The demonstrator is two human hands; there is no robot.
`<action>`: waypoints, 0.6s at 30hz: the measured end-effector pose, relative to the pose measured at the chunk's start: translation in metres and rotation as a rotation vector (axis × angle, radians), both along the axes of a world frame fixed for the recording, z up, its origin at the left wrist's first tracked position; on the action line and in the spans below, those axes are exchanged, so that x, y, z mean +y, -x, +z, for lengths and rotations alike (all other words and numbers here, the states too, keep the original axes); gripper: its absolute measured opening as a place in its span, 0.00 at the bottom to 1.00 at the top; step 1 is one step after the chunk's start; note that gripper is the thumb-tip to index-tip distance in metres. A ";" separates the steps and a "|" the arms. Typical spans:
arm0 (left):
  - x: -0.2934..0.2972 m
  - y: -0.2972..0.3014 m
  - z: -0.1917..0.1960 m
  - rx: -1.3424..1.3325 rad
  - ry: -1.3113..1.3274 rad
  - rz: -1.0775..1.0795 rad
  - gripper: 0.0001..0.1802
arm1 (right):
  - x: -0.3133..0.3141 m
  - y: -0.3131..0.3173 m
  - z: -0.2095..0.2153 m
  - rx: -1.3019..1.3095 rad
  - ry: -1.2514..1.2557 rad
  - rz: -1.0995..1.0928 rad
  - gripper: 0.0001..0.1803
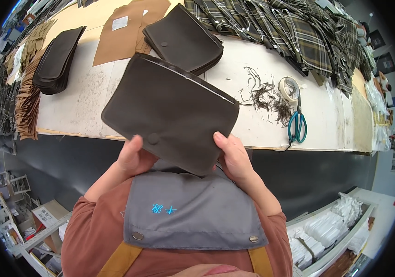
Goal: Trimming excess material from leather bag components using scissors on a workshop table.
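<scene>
Between my two hands I hold a dark brown flat leather-like flap piece (174, 111), tilted, with rounded lower corners, a round button mark and a pale strip along its far edge. My left hand (135, 157) grips its lower left edge, thumb near the button mark. My right hand (232, 154) pinches the right corner, thumb on top; the fingers underneath are mostly hidden. Just beyond lies a stack of similar dark pieces (186, 39), partly covered by the held one. Another dark stack (59, 60) rests at the far left of the table.
Teal-handled scissors (297, 127) and a tape roll (290, 89) lie at the right by dark thread scraps (271, 99). Brown paper sheets (119, 32) sit at the back. Plaid fabric (290, 32) is heaped back right. The white table's (336, 134) front edge runs before me.
</scene>
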State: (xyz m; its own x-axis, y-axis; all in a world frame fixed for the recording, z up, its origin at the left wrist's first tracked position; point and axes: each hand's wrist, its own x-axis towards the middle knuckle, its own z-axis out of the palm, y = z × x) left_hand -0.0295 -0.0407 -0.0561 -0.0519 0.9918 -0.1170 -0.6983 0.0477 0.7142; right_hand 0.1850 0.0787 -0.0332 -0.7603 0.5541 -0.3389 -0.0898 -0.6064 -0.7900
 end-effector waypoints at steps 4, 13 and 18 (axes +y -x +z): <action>0.015 -0.004 0.015 -0.167 0.242 0.039 0.28 | 0.004 -0.003 0.002 -0.096 -0.169 0.066 0.20; 0.016 0.006 0.032 -0.134 0.298 -0.057 0.23 | 0.038 -0.022 0.008 -0.143 -0.294 -0.229 0.08; 0.022 -0.007 0.036 0.014 0.343 0.021 0.21 | 0.040 -0.024 0.002 -0.168 -0.327 -0.281 0.06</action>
